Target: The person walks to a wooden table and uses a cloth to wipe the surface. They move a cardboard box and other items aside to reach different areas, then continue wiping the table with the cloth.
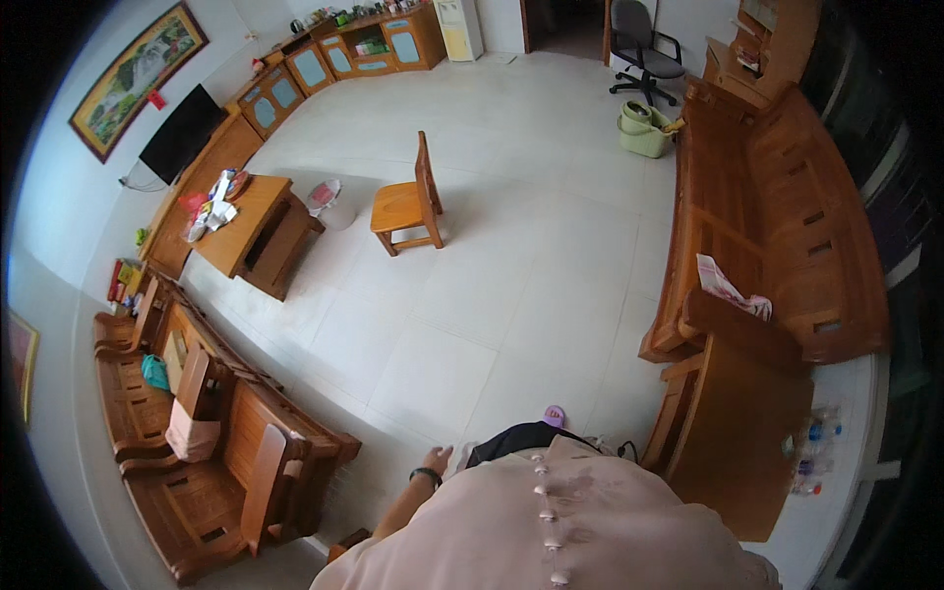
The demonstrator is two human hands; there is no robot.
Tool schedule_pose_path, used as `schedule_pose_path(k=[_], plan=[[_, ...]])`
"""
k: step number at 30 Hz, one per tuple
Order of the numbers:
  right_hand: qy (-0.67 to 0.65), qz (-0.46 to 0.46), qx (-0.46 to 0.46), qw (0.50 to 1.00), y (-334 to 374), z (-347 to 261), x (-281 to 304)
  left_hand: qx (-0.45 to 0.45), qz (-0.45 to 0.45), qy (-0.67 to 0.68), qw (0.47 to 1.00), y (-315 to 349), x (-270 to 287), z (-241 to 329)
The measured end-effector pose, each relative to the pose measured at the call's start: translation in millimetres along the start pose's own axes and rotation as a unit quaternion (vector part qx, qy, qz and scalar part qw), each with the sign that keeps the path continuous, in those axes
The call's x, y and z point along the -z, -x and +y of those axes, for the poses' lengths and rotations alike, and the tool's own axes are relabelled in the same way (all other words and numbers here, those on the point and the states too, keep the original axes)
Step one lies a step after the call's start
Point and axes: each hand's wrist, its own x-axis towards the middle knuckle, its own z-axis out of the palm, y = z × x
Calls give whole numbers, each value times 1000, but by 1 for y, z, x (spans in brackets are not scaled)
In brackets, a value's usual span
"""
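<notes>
My left hand (436, 460) hangs low beside my body, a dark band round its wrist. Its fingers are small in view but look loosely apart, and I see nothing held in them. The end of the wooden sofa (329, 447) on the left is the nearest furniture to it. My right hand is out of sight behind my pale pink buttoned top (590, 511). Below the top, dark trousers (521, 440) and one purple slipper (555, 417) show on the pale tiled floor (433, 369).
Ahead stands a wooden chair (398, 205), with a lined waste bin (334, 208) and a cluttered low table (258, 211) to its left. A long wooden sofa (728, 206) and side cabinet (733, 433) line the right. Farther off are a green mop bucket (644, 138) and an office chair (644, 49).
</notes>
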Motion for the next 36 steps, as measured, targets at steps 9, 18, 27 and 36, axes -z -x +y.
schedule_pose_path(k=[9, 18, 27, 36], plan=[[85, -19, 363, 928, -71, -581, -24, -39, -47, -72, 996, -94, 12, 113], [177, -21, 172, 969, -167, -794, -92, -131, 96, -163, 973, -360, 251, 397], [115, -11, 71, 991, -248, -960, -111, -206, 354, 229, 883, -621, 539, 653], [10, -8, 90, 996, -299, -1362, -159, -27, 38, 57, 997, -667, 523, 747]])
